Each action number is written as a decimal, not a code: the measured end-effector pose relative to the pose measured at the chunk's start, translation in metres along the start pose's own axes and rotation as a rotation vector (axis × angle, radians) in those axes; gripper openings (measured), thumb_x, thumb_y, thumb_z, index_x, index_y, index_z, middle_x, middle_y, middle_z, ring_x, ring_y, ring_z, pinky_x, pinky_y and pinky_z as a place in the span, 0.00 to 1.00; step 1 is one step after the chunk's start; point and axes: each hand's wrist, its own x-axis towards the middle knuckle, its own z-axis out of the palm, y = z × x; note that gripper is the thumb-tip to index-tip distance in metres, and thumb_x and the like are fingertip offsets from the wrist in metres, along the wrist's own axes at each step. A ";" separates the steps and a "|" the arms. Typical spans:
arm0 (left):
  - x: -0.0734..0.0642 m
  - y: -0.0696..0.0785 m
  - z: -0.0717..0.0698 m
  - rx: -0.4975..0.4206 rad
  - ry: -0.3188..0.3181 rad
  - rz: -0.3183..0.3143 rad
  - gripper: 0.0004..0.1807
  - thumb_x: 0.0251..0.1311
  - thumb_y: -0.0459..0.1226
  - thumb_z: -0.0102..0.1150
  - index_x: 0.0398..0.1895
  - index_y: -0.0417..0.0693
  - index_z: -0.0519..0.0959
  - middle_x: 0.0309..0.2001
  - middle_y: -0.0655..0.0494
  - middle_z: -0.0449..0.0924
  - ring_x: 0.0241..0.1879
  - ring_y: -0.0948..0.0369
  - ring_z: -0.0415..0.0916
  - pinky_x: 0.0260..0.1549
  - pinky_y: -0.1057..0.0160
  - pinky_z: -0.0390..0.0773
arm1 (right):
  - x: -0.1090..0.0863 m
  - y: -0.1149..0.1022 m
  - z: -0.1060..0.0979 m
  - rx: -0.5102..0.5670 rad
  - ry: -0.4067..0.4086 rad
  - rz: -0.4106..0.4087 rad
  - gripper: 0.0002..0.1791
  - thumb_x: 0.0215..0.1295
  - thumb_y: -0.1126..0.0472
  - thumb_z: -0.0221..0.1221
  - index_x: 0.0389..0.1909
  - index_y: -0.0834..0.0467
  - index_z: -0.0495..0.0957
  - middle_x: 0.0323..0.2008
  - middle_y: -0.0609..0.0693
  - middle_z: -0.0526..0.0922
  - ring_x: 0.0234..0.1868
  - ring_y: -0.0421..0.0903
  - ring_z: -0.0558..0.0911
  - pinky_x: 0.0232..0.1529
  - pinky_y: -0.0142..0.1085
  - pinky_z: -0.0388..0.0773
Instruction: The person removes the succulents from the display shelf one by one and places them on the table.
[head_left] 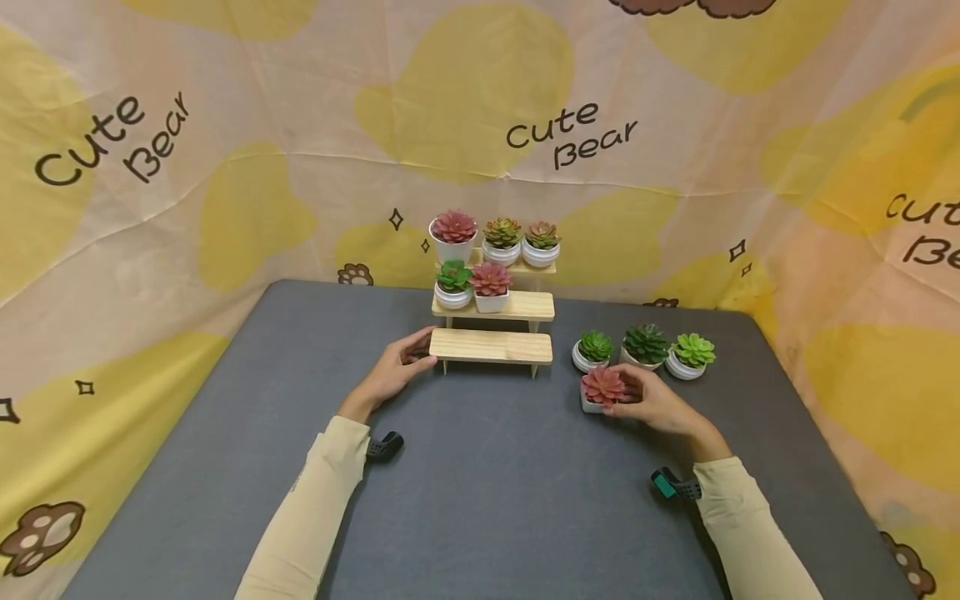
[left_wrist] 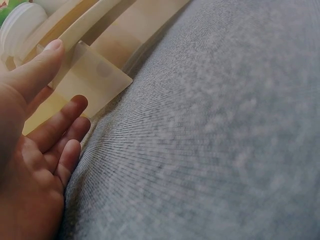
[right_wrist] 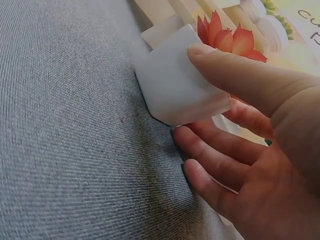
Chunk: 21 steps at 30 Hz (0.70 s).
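Note:
My right hand [head_left: 660, 404] holds a pink succulent in a square white pot [head_left: 592, 407] between thumb and fingers, low over the grey table. The right wrist view shows the thumb on the white pot [right_wrist: 172, 75] and red petals [right_wrist: 232, 40] above it. At the left end of the lowest step of a wooden tiered stand [head_left: 491, 346], my left hand [head_left: 393, 371] grips the board, thumb at the front and index finger toward the back. Its other fingers hang loosely bent beside a pale leg [left_wrist: 97, 75] in the left wrist view.
Pink and green succulents [head_left: 453, 287] in white pots stand on the two upper steps. Behind the right hand are three green ones: a small one [head_left: 595, 346], a dark one [head_left: 645, 343] and a light one [head_left: 692, 352]. A printed cloth [head_left: 465, 100] hangs behind the table [head_left: 480, 500].

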 end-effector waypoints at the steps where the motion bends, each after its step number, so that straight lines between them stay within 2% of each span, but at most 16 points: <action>1: 0.000 0.001 0.000 0.000 -0.001 0.001 0.34 0.72 0.37 0.59 0.78 0.44 0.61 0.68 0.39 0.74 0.62 0.47 0.72 0.51 0.65 0.71 | 0.000 -0.001 0.000 0.002 -0.004 0.000 0.29 0.60 0.70 0.69 0.62 0.71 0.70 0.50 0.57 0.81 0.48 0.28 0.80 0.48 0.25 0.78; 7: -0.001 0.003 0.000 0.002 -0.002 0.001 0.34 0.72 0.36 0.59 0.78 0.43 0.61 0.68 0.38 0.73 0.63 0.46 0.72 0.51 0.67 0.72 | -0.004 -0.008 -0.006 0.012 -0.050 0.069 0.37 0.62 0.66 0.70 0.68 0.70 0.65 0.60 0.69 0.76 0.54 0.23 0.76 0.54 0.26 0.77; 10: -0.001 0.003 0.000 -0.002 -0.002 0.003 0.34 0.71 0.36 0.59 0.78 0.42 0.61 0.68 0.38 0.73 0.63 0.45 0.72 0.50 0.68 0.72 | -0.007 -0.013 -0.011 -0.007 -0.073 0.099 0.39 0.63 0.64 0.69 0.71 0.69 0.63 0.65 0.70 0.72 0.61 0.36 0.77 0.59 0.34 0.78; 14: -0.002 0.004 0.000 -0.001 -0.004 -0.002 0.34 0.71 0.37 0.59 0.78 0.43 0.61 0.70 0.39 0.72 0.64 0.45 0.72 0.50 0.69 0.72 | -0.010 -0.019 -0.014 -0.019 -0.074 0.107 0.38 0.64 0.64 0.68 0.71 0.69 0.61 0.67 0.71 0.70 0.65 0.64 0.74 0.60 0.47 0.78; 15: -0.002 0.004 0.000 0.002 -0.004 -0.004 0.34 0.72 0.37 0.59 0.78 0.43 0.60 0.70 0.39 0.72 0.64 0.45 0.72 0.50 0.69 0.72 | -0.011 -0.021 -0.015 -0.021 -0.070 0.108 0.38 0.65 0.64 0.67 0.71 0.69 0.61 0.67 0.71 0.69 0.65 0.68 0.74 0.60 0.49 0.77; 21: -0.002 0.004 0.001 0.008 -0.002 -0.005 0.34 0.72 0.38 0.59 0.78 0.44 0.60 0.69 0.40 0.73 0.63 0.47 0.73 0.51 0.68 0.72 | -0.017 -0.034 -0.023 -0.071 -0.010 0.123 0.36 0.70 0.62 0.63 0.73 0.69 0.60 0.67 0.71 0.71 0.65 0.69 0.74 0.61 0.49 0.77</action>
